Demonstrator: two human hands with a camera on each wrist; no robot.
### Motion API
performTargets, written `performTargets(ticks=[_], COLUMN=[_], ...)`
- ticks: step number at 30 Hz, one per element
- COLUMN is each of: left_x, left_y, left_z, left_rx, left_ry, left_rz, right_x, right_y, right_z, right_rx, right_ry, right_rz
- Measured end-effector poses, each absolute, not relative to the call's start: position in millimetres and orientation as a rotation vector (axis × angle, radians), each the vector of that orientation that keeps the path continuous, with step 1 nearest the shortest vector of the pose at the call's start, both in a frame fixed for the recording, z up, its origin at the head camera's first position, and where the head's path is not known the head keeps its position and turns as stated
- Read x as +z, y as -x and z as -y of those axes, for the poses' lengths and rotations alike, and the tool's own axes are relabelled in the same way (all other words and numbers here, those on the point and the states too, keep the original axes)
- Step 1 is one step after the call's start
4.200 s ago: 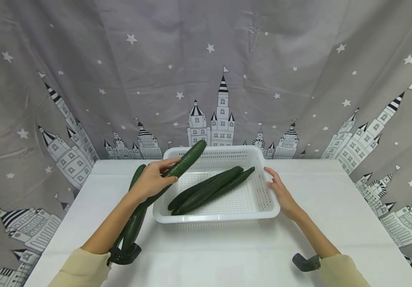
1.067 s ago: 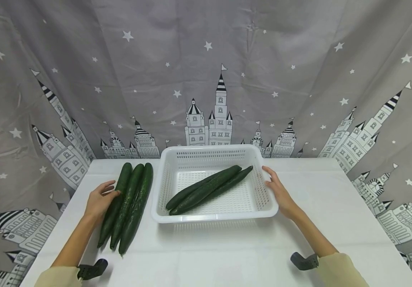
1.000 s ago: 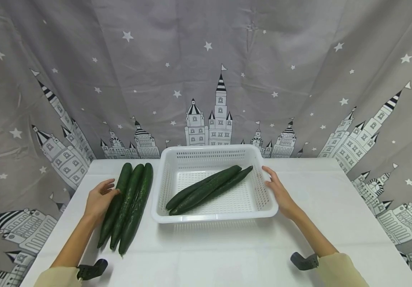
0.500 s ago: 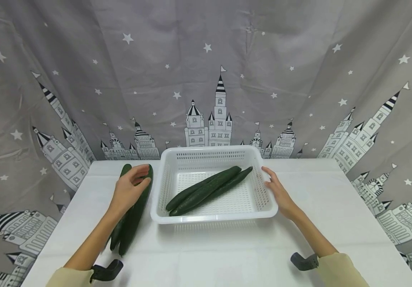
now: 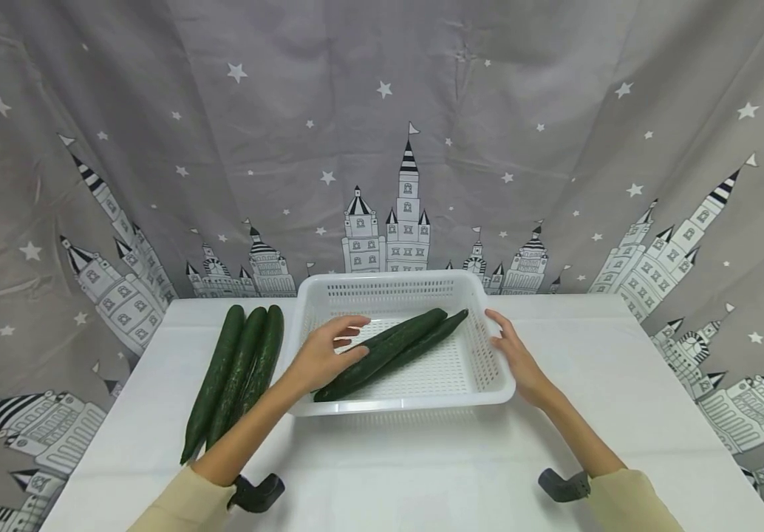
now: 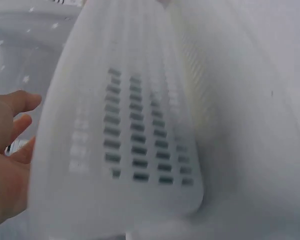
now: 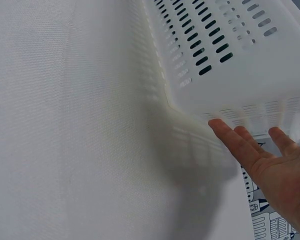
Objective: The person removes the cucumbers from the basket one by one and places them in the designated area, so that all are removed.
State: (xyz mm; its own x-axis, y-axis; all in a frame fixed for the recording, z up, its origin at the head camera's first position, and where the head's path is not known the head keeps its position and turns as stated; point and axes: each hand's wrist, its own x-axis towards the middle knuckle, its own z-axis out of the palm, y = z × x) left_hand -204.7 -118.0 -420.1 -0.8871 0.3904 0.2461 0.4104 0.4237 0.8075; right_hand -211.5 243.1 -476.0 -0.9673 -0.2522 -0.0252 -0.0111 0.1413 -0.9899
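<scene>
My left hand (image 5: 326, 356) hovers over the left part of a white plastic basket (image 5: 403, 403), fingers spread and lightly bent, holding nothing. Just beneath and beside its fingertips lie three dark green cucumbers (image 5: 392, 350) on the basket floor, their near-left ends partly covered by the hand. The left wrist view shows the basket wall close up, with the left fingers (image 6: 24, 102) beyond it. My right hand (image 5: 523, 365) touches the basket's right end. In the right wrist view its fingers (image 7: 240, 148) reach out nearly straight against the slotted wall.
Three more cucumbers (image 5: 213, 384) lie side by side on the white tabletop (image 5: 422, 473), left of the basket; my left forearm crosses over their near ends. A grey curtain (image 5: 329, 96) with castles and stars hangs behind the table.
A cucumber carried by the left hand was laid with two others on the left. The left hand then let go and moved right, back over the basket. The right hand stayed put.
</scene>
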Motion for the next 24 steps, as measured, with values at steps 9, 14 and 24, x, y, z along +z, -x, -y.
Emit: performTargets(ticks=[9, 14, 24], left_x=[-437.4, -442.7, -447.1], left_y=[216.4, 224.4, 239.6], left_z=[82.5, 71.0, 60.1], left_rx=[-1.462, -1.4, -1.269], left_ry=[0.881, 0.842, 0.809], left_rz=[2.767, 2.858, 2.969], right_x=[-475.8, -476.2, -476.5], right_y=[212.1, 211.9, 212.0], right_z=[-241.9, -242.9, -243.1], right_rx=[-1.932, -1.933, -1.919], right_ry=[0.246, 0.253, 0.263], right_rz=[-2.224, -2.229, -2.251])
